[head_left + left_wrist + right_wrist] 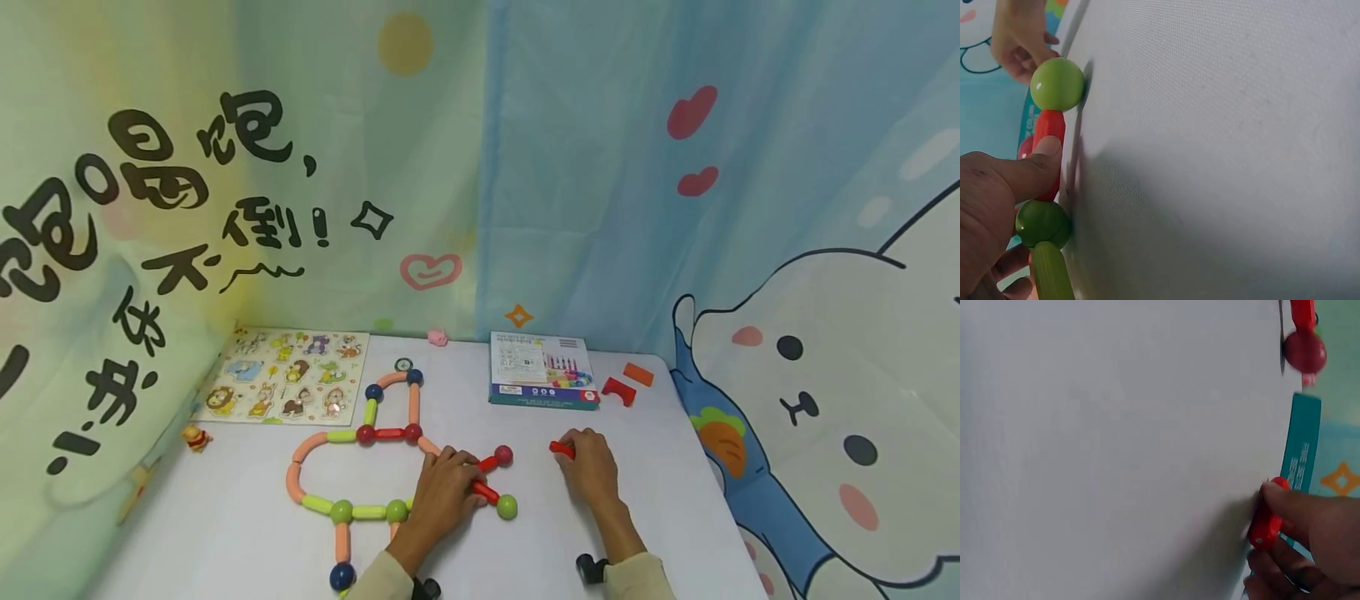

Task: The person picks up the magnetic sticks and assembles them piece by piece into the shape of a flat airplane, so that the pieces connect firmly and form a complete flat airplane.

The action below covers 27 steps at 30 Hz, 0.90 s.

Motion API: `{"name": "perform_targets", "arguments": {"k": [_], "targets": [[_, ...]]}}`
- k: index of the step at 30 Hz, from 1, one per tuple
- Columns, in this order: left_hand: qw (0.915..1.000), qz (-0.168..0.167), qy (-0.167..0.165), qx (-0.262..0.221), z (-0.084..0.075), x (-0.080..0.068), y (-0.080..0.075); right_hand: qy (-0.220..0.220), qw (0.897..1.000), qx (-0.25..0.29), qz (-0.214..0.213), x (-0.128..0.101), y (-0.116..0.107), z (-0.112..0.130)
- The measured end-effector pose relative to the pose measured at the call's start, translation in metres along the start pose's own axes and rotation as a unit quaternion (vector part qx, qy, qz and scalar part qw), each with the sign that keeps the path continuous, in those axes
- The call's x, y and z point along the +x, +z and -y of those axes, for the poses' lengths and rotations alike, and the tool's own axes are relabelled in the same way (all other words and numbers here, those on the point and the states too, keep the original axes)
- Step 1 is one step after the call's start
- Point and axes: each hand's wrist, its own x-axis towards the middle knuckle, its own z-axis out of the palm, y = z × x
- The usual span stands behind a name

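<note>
Covering the scene is a white table point(637, 533) with a rounded far corner, walled at the back and both sides by a pastel cartoon curtain point(570, 167) printed with black characters, hearts and a white bunny face. Toward the back stands a teal box point(543, 381), closed, so its contents cannot be told; beside it lie a red arch block point(619, 389) and an orange block point(638, 374). An animal puzzle board point(288, 377) lies flat at the far left, its pieces seated in their slots, with a small yellow figure point(197, 437) near its front corner and a pink figure point(437, 337) by the curtain. In the middle lies a chain of rods and balls point(352, 467) forming two loops. The left hand point(444, 500) rests on its right end, the thumb point(1041, 164) pressing a red rod point(486, 492) whose long axis runs diagonally from under the hand to a green ball point(507, 506) at its outer tip; a second green ball point(1042, 222) sits at its inner end. Another rod angles off to a dark red ball point(503, 455). The right hand point(591, 468), well apart from the chain, pinches a short red rod point(562, 449) between curled fingers and thumb on the table, its free end pointing left toward the chain.
</note>
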Motion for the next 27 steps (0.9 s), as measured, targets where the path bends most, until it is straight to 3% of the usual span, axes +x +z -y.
{"name": "perform_targets", "arguments": {"k": [4,8,10,21,27], "targets": [[1.0000,0.003,-0.001,0.006,0.001,0.000,0.001,0.032,0.995,0.075,0.053,-0.013,0.001,0.017],[1.0000,0.005,-0.003,0.004,0.000,0.001,0.000,0.061,0.974,0.185,0.112,-0.033,0.005,0.040],[1.0000,0.003,-0.002,-0.001,0.000,0.000,0.000,0.065,0.967,0.213,0.126,-0.041,0.008,0.049],[0.9997,-0.022,0.010,0.000,0.001,-0.001,0.004,0.102,0.955,0.260,0.104,-0.058,0.022,0.072],[0.9997,-0.023,0.012,0.002,0.001,-0.003,0.002,0.109,0.955,0.259,0.090,-0.063,0.021,0.075]]}}
